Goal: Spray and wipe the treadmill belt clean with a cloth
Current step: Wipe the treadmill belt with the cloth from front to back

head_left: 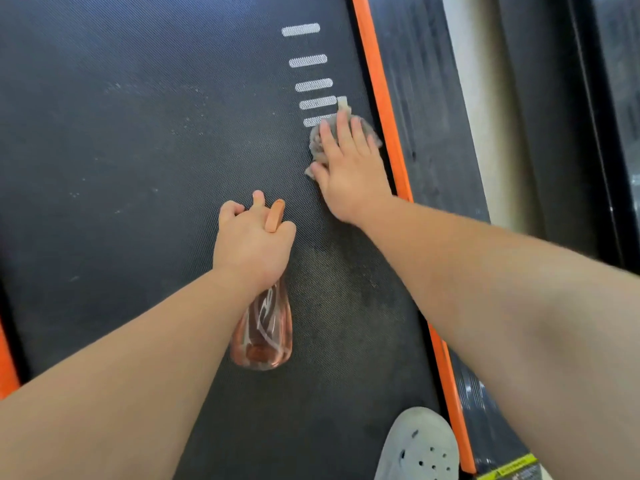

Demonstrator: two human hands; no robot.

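Note:
The black textured treadmill belt [138,150] fills most of the view, with dusty specks across its left and middle. My right hand [346,168] presses flat on a crumpled grey cloth [317,147] on the belt, close to the right orange edge strip. My left hand [252,240] grips the neck of a clear pinkish spray bottle [265,327] with an orange trigger head [275,214], held over the belt's middle, nozzle pointing away from me. The bottle's body hangs below my wrist.
White dashed marks [308,60] run up the belt by the cloth. An orange strip [381,98] borders the belt on the right, with a dark side rail [426,98] beyond it. A grey clog [420,448] stands on the belt at bottom right. Another orange strip [5,362] shows at the left.

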